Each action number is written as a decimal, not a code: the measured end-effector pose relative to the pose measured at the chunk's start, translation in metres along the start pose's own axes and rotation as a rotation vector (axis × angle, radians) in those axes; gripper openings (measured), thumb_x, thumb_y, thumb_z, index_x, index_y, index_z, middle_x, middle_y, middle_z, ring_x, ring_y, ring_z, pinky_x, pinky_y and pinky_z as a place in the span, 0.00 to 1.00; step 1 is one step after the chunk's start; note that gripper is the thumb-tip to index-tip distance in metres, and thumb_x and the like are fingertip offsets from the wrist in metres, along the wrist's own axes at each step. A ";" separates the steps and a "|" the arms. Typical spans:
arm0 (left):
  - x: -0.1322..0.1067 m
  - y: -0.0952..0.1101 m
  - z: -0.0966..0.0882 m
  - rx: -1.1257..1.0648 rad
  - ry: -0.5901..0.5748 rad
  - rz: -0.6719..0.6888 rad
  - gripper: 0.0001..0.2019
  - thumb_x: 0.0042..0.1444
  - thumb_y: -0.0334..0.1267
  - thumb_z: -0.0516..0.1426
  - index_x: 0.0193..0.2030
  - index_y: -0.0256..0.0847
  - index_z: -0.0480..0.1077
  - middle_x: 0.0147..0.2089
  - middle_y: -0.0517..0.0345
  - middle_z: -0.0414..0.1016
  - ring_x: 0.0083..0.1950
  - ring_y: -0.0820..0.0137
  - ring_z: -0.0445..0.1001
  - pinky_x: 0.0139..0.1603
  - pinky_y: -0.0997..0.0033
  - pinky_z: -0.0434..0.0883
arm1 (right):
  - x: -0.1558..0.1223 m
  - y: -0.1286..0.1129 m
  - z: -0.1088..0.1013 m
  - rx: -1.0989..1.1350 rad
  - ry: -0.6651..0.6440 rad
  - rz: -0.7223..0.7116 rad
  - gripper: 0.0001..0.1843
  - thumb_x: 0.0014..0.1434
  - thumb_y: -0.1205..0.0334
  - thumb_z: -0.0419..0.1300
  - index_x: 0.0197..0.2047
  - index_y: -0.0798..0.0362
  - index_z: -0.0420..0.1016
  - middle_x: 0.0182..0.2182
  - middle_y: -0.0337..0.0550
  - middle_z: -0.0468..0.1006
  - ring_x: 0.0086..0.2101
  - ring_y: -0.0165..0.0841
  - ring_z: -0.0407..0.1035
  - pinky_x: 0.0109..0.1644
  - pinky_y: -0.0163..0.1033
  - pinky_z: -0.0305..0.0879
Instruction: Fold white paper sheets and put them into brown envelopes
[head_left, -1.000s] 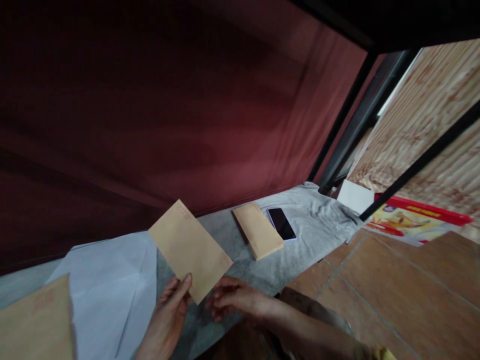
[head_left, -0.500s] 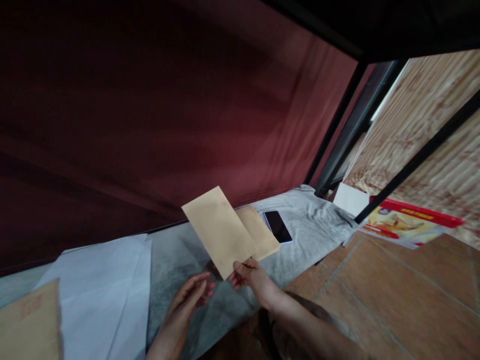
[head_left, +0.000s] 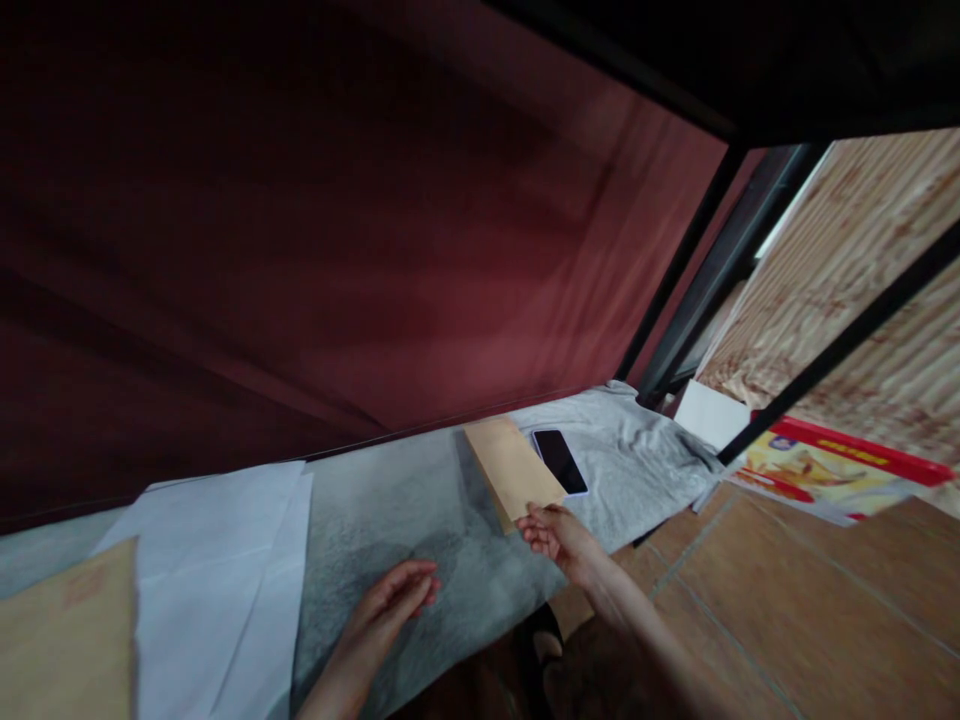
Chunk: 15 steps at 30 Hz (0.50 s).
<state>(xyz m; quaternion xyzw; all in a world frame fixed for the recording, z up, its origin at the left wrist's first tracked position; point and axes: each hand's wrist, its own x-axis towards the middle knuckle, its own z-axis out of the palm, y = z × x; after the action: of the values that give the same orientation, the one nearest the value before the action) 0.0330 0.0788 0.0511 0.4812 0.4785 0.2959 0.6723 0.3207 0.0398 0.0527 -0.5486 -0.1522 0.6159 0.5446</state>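
Observation:
My right hand (head_left: 551, 535) pinches the near edge of a tan paper envelope (head_left: 514, 462). That envelope lies low over the grey cloth, and a sliver of another tan edge shows beneath it. Just right of it rests a dark-screened phone (head_left: 559, 462) with a pale rim. My left hand (head_left: 397, 597) hovers above the cloth, fingers loosely curved and nothing in them.
White paper sheets (head_left: 217, 580) lie on the left of the grey cloth (head_left: 375, 500), with another tan envelope (head_left: 71, 635) at the lower left. A dark red curtain (head_left: 337, 250) hangs behind. Black metal bars (head_left: 847, 345) and a red-yellow printed box (head_left: 840, 465) are at right.
My right hand has moved right and lowered the envelope onto the tan one by the phone. My left hand has shifted slightly right and down, still free.

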 end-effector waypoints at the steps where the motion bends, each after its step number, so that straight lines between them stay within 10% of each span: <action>1: 0.001 -0.001 0.000 -0.003 -0.001 0.005 0.26 0.40 0.60 0.70 0.40 0.43 0.82 0.38 0.51 0.84 0.43 0.57 0.80 0.46 0.63 0.73 | 0.000 0.000 -0.001 0.006 0.017 0.010 0.11 0.62 0.61 0.68 0.32 0.58 0.75 0.30 0.46 0.83 0.23 0.25 0.74 0.27 0.28 0.69; 15: -0.010 0.005 0.001 -0.016 -0.023 0.012 0.25 0.41 0.60 0.69 0.39 0.43 0.81 0.37 0.51 0.83 0.42 0.59 0.79 0.46 0.65 0.73 | 0.001 0.008 -0.005 -0.154 0.073 0.024 0.17 0.65 0.53 0.65 0.35 0.61 0.80 0.33 0.52 0.85 0.22 0.26 0.74 0.24 0.28 0.68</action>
<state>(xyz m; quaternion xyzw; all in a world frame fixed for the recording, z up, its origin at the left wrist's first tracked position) 0.0304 0.0718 0.0595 0.4820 0.4657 0.2980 0.6797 0.3214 0.0356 0.0435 -0.6128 -0.1727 0.5883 0.4985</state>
